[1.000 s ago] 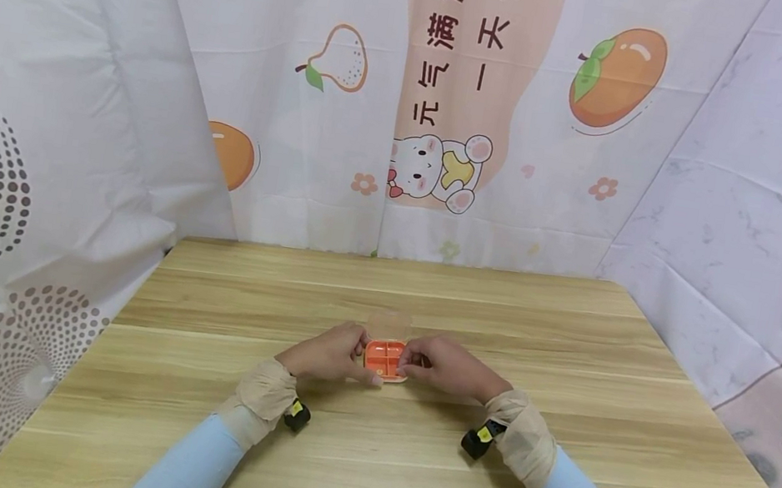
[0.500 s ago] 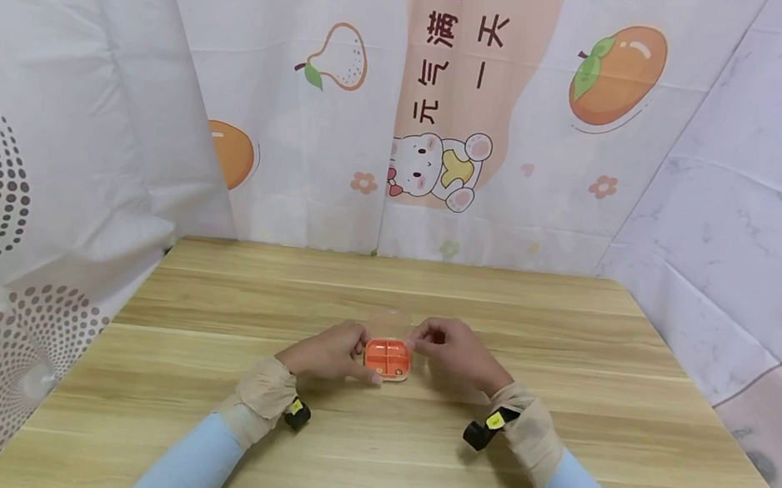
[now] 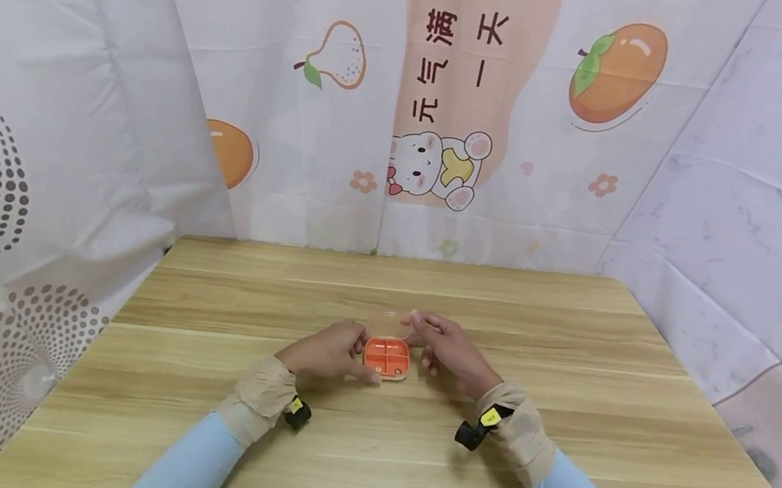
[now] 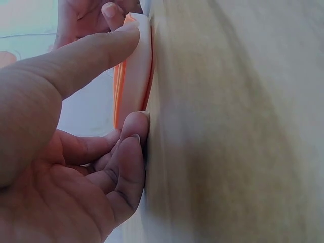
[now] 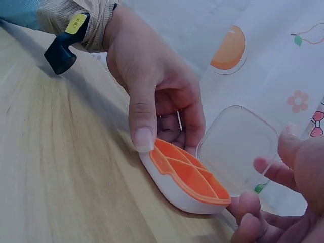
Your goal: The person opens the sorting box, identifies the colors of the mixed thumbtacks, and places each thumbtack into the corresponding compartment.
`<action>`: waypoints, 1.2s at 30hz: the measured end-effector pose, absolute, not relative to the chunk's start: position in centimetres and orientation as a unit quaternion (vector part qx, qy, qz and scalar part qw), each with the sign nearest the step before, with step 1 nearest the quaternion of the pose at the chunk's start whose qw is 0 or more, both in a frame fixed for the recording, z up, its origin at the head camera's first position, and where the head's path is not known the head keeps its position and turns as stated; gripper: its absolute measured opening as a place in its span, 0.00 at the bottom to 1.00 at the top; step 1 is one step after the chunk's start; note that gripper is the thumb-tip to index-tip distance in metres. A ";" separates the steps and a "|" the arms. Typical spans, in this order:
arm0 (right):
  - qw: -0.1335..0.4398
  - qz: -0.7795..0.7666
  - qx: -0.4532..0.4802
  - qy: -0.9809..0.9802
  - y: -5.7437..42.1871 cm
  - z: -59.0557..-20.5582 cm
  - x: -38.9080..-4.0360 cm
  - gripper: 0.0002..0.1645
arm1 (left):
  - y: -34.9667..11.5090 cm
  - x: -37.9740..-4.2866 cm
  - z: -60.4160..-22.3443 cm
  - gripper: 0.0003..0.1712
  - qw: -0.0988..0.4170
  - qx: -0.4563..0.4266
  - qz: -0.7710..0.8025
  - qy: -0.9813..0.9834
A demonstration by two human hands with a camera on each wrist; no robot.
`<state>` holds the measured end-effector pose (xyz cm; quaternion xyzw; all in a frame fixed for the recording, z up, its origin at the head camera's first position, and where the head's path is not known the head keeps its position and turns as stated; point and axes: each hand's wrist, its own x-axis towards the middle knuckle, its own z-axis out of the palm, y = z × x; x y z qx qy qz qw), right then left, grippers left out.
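Note:
A small pill box [image 3: 386, 359] with a white shell and several orange compartments [image 5: 195, 179] stands on the table, its clear lid [image 3: 388, 325] raised at the far side. My left hand [image 3: 333, 351] holds the box from the left, thumb on the near rim and fingers curled at its side. In the left wrist view the thumb [image 4: 96, 55] lies on the box's wall. My right hand [image 3: 453, 348] is at the lid's right edge, with thumb and index finger apart; whether they touch the lid cannot be told. Its other fingers bend loosely beside the box.
The box stands on a wood-grain table [image 3: 359, 458]. A printed curtain [image 3: 329, 150] hangs behind the table's far edge, with further cloths at both sides. Each wrist carries a small black camera [image 3: 472, 435].
My right hand has moved off the box's near right part, out to the right, then back inward and up to the lid's edge. The left hand keeps its hold on the pill box.

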<state>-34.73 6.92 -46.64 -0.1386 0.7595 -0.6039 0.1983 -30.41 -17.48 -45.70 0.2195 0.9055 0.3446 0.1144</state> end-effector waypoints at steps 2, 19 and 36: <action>0.194 -0.607 -0.128 0.760 6.8 -46.7 -34.8 0.36 | -17.5 -30.5 -45.7 0.30 0.115 0.220 0.343 0.906; 0.184 -0.599 -0.137 0.767 6.9 -46.4 -34.6 0.32 | -17.5 -30.8 -46.0 0.27 0.119 0.228 0.346 0.902; 0.192 -0.568 -0.178 0.780 7.6 -46.3 -35.0 0.28 | -17.4 -30.5 -45.6 0.26 0.121 0.238 0.371 0.889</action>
